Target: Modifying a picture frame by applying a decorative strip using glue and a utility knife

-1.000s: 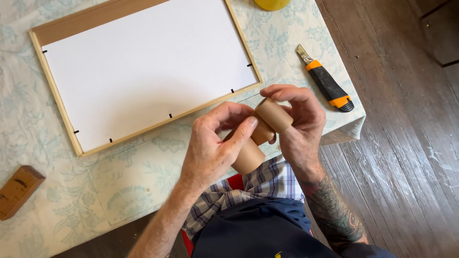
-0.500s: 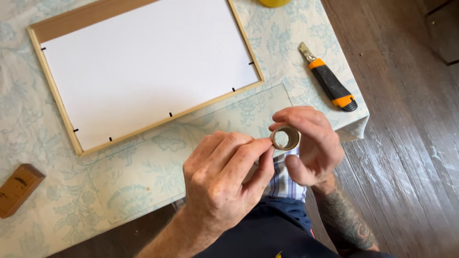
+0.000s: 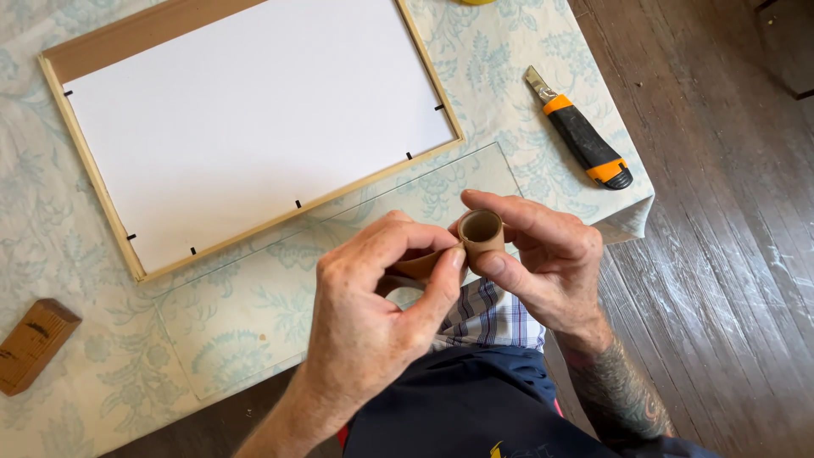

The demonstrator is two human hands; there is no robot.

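Both hands are raised just off the near edge of the table, over the person's lap. The right hand (image 3: 543,254) pinches a small roll of brown tape (image 3: 481,231) between thumb and forefinger, its hollow core turned up toward the camera. The left hand (image 3: 381,314) is closed on the loose brown strip (image 3: 420,265) that runs off the roll, thumb tip pressed at the point where strip and roll meet. The roll looks light and stiff enough on its cardboard core to take a firm pinch across its sides, while the strip looks thin, limp and likely sticky, best held near its free end. On the flowered tablecloth (image 3: 68,254) a wooden picture frame (image 3: 85,161) with a white backing sheet lies toward the far left, with a clear pane (image 3: 254,314) between it and the near edge. A utility knife (image 3: 581,136) rests near the right edge, and a small wooden block (image 3: 32,343) sits at the near left.
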